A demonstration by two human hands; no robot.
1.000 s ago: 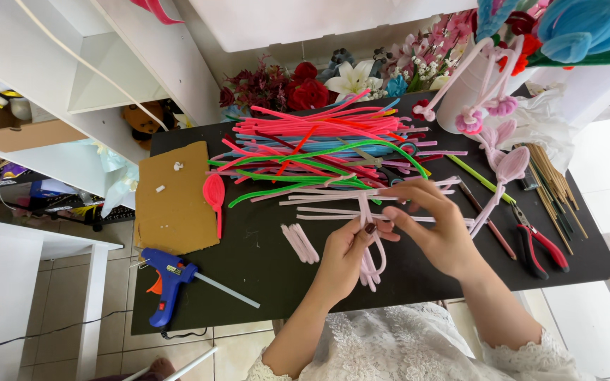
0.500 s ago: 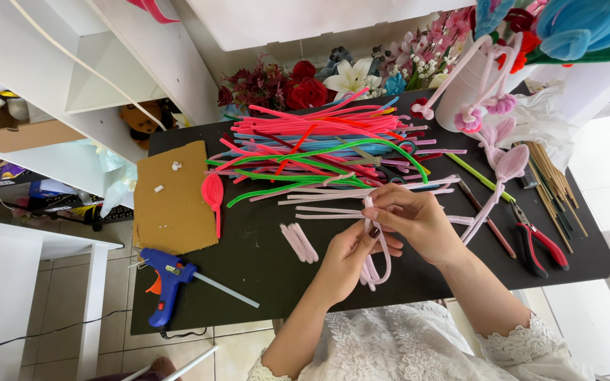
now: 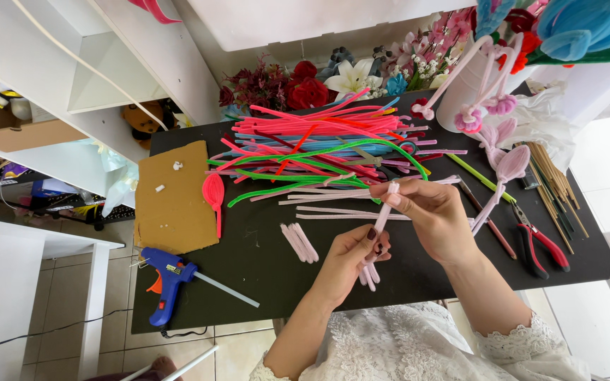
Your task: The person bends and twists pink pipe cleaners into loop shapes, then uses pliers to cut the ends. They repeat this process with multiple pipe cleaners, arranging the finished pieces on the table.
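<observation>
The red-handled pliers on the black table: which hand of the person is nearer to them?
The right hand. It is just left of the red-handled pliers in the picture, pinching the top of a pale pink pipe cleaner bundle. The left hand holds the bundle lower down, farther away.

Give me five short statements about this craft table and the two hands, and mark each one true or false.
1. Both hands hold a bundle of pale pink pipe cleaners. True: the left hand grips low, the right hand pinches the top.
2. The blue glue gun lies right of the hands. False: it lies to their left, near the table's front edge.
3. Red-handled pliers lie on the black table. True.
4. The brown cardboard sheet is under the hands. False: it lies apart, far left.
5. The right hand holds the pliers. False: they lie untouched.
</observation>
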